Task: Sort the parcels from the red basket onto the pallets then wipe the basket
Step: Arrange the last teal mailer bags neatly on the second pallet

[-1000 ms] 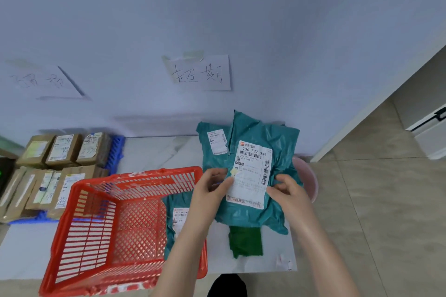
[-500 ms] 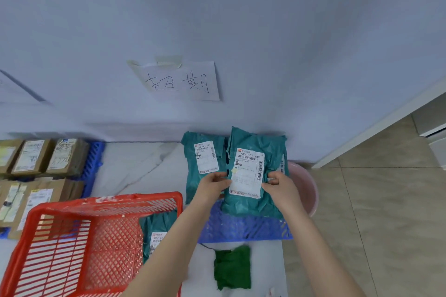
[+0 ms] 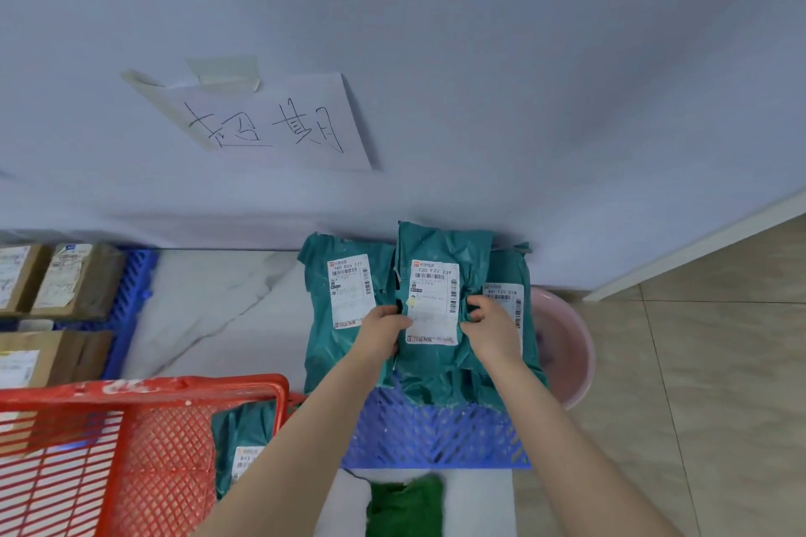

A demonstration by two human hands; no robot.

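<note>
Both hands hold a teal parcel [image 3: 440, 249] with a white label, low over the blue pallet [image 3: 436, 436] by the wall. My left hand [image 3: 384, 331] grips its left edge and my right hand [image 3: 490, 327] pinches its right edge. Another teal parcel [image 3: 336, 340] lies to its left on the pallet, and a third [image 3: 510, 270] shows beneath on the right. The red basket [image 3: 144, 449] stands at lower left, with one teal parcel [image 3: 242, 440] seen through its mesh. A green cloth [image 3: 405, 506] lies on the floor in front of the pallet.
Brown cardboard parcels [image 3: 65, 279] sit on a second blue pallet [image 3: 131, 301] at the left. A pink basin [image 3: 567, 358] stands right of the near pallet. A handwritten paper sign [image 3: 270, 122] is taped to the wall above. Tiled floor extends to the right.
Both hands carried the teal parcel forward from above the basket and lowered it onto the stack on the blue pallet. My view shifted right and closer to the wall.
</note>
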